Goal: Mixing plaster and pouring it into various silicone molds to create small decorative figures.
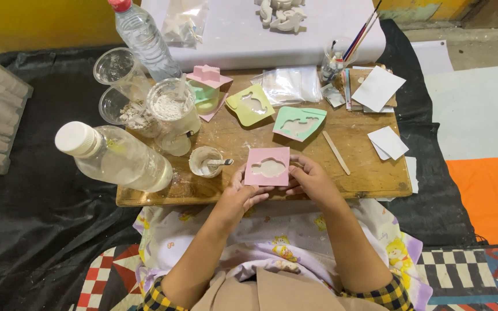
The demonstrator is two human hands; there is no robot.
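- Pink mould [267, 166] lies flat at the near edge of the wooden table [370, 173], roughly square, edges about parallel to the table edge, cavity facing up with its long axis left-right.
- Left hand [241, 193] grips the mould's left edge, right hand [312, 179] grips its right edge.
- Green mould [298, 122] and yellow-green mould [251, 105] lie behind it, tilted.
- Small cup [204, 161] with white paste just left.
- Clear plastic bags [291, 84] at table back; white cards [378, 88] at right.
- 2 clear bottles [114, 156] on the left.

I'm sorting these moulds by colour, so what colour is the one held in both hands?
Pink mould, cut-out filled whitish; head view.
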